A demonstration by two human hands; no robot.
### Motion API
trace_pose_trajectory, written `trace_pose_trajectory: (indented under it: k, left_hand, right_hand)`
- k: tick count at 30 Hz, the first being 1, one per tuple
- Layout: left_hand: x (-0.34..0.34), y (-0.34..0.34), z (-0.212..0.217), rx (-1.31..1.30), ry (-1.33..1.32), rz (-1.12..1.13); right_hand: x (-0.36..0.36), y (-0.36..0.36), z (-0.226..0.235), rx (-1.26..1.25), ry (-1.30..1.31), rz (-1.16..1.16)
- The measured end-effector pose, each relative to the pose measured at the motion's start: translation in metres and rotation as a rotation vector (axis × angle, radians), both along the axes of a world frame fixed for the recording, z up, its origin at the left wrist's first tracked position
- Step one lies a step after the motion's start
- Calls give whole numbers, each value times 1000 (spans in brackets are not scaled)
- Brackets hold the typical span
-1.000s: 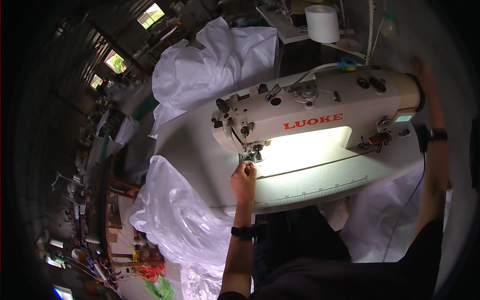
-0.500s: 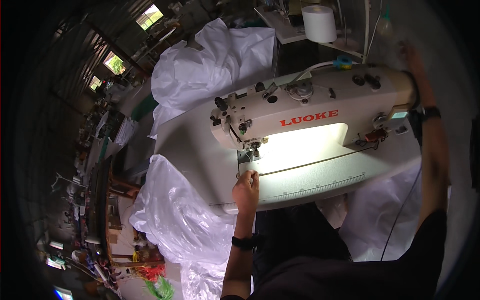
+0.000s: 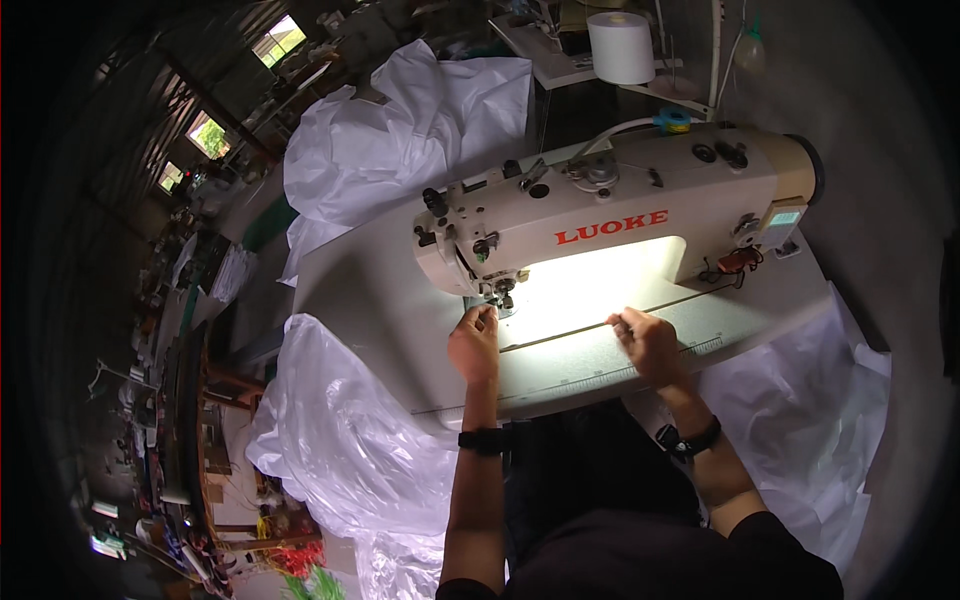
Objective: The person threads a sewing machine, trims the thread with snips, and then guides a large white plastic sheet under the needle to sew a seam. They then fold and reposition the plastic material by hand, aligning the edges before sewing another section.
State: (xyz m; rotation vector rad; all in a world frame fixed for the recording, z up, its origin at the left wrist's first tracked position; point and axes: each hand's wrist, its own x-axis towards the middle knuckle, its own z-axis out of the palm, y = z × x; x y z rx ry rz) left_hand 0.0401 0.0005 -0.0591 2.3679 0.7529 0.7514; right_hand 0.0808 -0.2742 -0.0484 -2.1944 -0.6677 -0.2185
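Observation:
A white sewing machine (image 3: 620, 190) stands on a pale table, its lamp lighting the bed brightly. My left hand (image 3: 474, 348) is just in front of the presser foot (image 3: 505, 295), thumb and fingers pinched together; whatever they hold is too small to make out. Over the lit bed, to the right of the needle area, my right hand (image 3: 650, 348) is raised with its fingers curled in, slightly blurred. Anything between those fingertips cannot be made out either. No fabric shows beneath the presser foot.
White plastic sheeting (image 3: 350, 430) hangs at the table's left front, with another heap (image 3: 410, 140) behind the machine and more sheeting (image 3: 800, 420) at the right. A white thread cone (image 3: 622, 48) stands on a rack at the back. A ruler strip (image 3: 640, 370) runs along the front edge.
My right hand has come from behind the machine's right end down to the front of the bed. My left hand has moved slightly up, closer to the presser foot.

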Motion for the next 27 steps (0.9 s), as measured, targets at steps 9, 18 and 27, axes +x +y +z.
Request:
trace_pose_trajectory:
  k: [9,18,27]
  left_hand:
    - [-1,2,-2,-58,-72,6]
    - [1,1,-3,-76,-123,1]
    - [0,3,-14,-269,-271,-271]
  right_hand:
    - [0,4,-10,-67,-118,-28]
    - [-2,9,0,-112,-141,-67]
    - [-11,64,4,9,181,191]
